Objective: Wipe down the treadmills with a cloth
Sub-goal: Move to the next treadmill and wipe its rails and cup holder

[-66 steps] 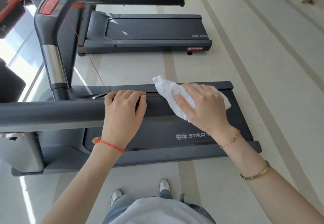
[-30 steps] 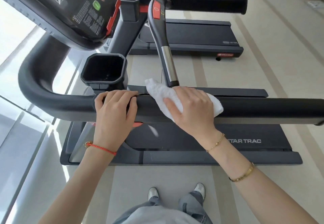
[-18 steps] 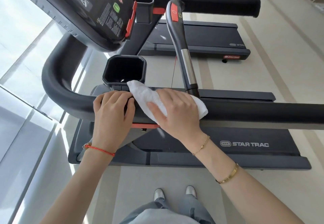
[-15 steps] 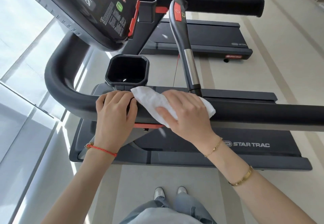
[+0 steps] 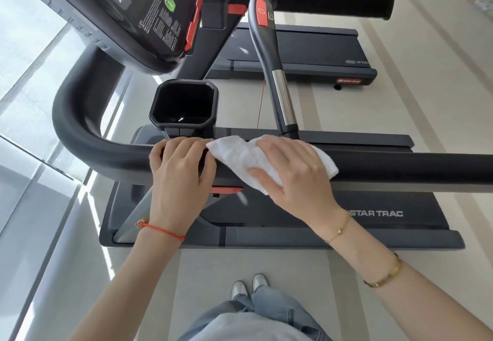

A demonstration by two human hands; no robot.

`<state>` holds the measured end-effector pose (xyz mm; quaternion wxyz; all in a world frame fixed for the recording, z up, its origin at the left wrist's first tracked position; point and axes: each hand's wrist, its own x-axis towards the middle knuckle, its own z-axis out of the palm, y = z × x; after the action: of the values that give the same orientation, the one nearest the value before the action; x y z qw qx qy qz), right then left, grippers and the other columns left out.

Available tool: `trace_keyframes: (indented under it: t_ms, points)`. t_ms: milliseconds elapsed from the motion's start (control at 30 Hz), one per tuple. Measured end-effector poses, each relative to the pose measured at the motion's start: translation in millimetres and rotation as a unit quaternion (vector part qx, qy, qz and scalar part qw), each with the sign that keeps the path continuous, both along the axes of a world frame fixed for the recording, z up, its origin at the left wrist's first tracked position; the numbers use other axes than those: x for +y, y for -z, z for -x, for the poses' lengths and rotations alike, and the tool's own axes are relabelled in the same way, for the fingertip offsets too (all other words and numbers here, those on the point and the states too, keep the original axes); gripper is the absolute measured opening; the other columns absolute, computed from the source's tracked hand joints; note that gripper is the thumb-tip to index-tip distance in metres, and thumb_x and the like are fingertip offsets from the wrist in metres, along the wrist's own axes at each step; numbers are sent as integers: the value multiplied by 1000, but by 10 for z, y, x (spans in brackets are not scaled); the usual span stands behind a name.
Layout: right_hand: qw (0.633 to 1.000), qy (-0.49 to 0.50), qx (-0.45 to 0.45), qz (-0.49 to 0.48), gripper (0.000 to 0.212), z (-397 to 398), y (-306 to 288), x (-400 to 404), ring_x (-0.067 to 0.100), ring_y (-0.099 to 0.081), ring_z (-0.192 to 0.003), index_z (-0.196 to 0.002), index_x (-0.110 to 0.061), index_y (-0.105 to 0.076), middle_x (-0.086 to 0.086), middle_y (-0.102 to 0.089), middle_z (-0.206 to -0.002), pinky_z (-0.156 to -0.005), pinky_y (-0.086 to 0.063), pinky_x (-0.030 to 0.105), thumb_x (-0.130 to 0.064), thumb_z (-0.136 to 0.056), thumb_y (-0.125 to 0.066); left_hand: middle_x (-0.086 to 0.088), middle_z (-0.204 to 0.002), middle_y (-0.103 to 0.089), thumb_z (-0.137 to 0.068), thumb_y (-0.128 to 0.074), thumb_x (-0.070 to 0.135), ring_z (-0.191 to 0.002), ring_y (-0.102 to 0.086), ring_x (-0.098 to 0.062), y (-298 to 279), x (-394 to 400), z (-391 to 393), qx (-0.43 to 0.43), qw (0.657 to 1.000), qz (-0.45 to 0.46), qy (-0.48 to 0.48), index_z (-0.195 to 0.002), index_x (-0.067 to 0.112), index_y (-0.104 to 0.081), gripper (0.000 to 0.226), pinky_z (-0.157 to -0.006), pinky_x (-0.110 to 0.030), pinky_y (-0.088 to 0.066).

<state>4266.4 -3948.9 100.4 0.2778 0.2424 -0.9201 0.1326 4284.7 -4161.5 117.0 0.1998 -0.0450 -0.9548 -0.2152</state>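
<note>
At six o'clock, nearest the camera: pale grey shirt hem, blue jeans and two white shoes planted on the beige gym floor, squarely side-on to the nearest black treadmill, a stance likely chosen for reach over its side rail.

Farther out, at about seven o'clock of centre: left hand, red cord bracelet at the wrist, fingers curled together over the top of the thick black padded handrail, thumb hooked on the near side. Probably a bracing grip, steadying the body while the other hand works.

Just beside it toward three o'clock: right hand, thin gold chain at the wrist and a gold bangle higher up the forearm, laid over the folded white cloth. Fingers lightly spread and bent round the rail's curve, thumb pressed on the near face, pinning the cloth against the padding. Cloth draped over the top of the handrail, one corner jutting toward the left hand and touching or nearly touching its fingers. Apparently mid-wipe near the rail's bend; the long straight run toward three o'clock possibly next.

Beyond the rail, at twelve o'clock: square black cup holder; toward one o'clock, grey upright grip with chrome band and red button. At eleven o'clock, tilted black console. Farthest, at one o'clock, a second black treadmill, awaiting its turn.
</note>
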Motion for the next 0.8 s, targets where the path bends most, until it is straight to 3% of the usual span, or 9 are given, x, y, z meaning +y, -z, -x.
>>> trace_keyframes:
  t_ms: [200,433,800]
  points:
    - [984,161,2,75,34,6,-32,136,22,-59,-74,-86,-16,-65,-3,-64,-76,-76,-45,35,-42,-97,-47,1,-111,-68,-99,-49,22,-111,-58,-22,-16,123,22,-16,1000,-4,18,-115,15,-68,25,-116,-46,-24]
    - [993,96,46,59,37,-44,89,45,22,-62,-102,-105,-14,-68,-1,-70,-105,-96,-44,34,-45,-98,-50,-1,-109,-69,-98,-51,22,-111,-59,-24,-8,327,13,-18,999,4,31,-111,14,-68,23,-118,-54,-17]
    - [989,128,71,37,37,-25,148,669,24,-63,-94,-104,-12,-68,1,-70,-100,-89,-45,36,-43,-97,-49,2,-108,-70,-98,-51,24,-107,-61,-21,-8,753,55,-14,997,-2,80,-114,17,-68,24,-114,-47,-26]
